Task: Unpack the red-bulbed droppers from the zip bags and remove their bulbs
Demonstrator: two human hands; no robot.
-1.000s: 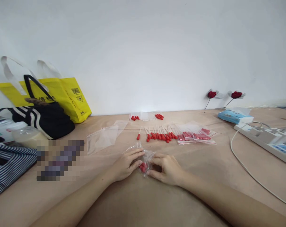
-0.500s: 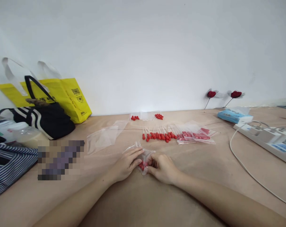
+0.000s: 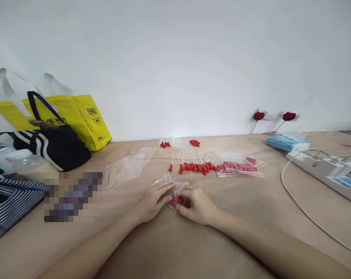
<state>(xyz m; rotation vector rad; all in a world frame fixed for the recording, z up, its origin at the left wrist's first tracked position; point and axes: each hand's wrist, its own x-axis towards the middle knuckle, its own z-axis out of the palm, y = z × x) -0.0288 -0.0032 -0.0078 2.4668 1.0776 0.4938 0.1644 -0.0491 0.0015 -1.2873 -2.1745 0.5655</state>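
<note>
A small clear plastic bag [image 3: 177,186] with red-headed pieces inside lies between my hands near the middle of the table. My left hand [image 3: 154,199] is closed on its left side, fingers over the top and thumb pressed near the red heads. From the right, my right hand [image 3: 197,205] pinches the bag, thumb and fingers curled around it; my fingers hide part of the contents. Just beyond lies a row of thin pale sticks with red heads [image 3: 198,167]. Beside the row is a pile of clear bags holding red pieces [image 3: 239,166].
Clear flat bags [image 3: 125,170] lie to the left. Two small red groups [image 3: 195,143] rest on clear plastic by the wall. A yellow bag [image 3: 88,120] and a black bag [image 3: 67,149] stand left. A tissue pack [image 3: 288,142], power strip [image 3: 329,174] and white cable [image 3: 300,213] are right.
My right hand has shifted slightly left against the plastic bag, its fingers working at the edge. The leftmost red-headed stick in the row lies a little farther left.
</note>
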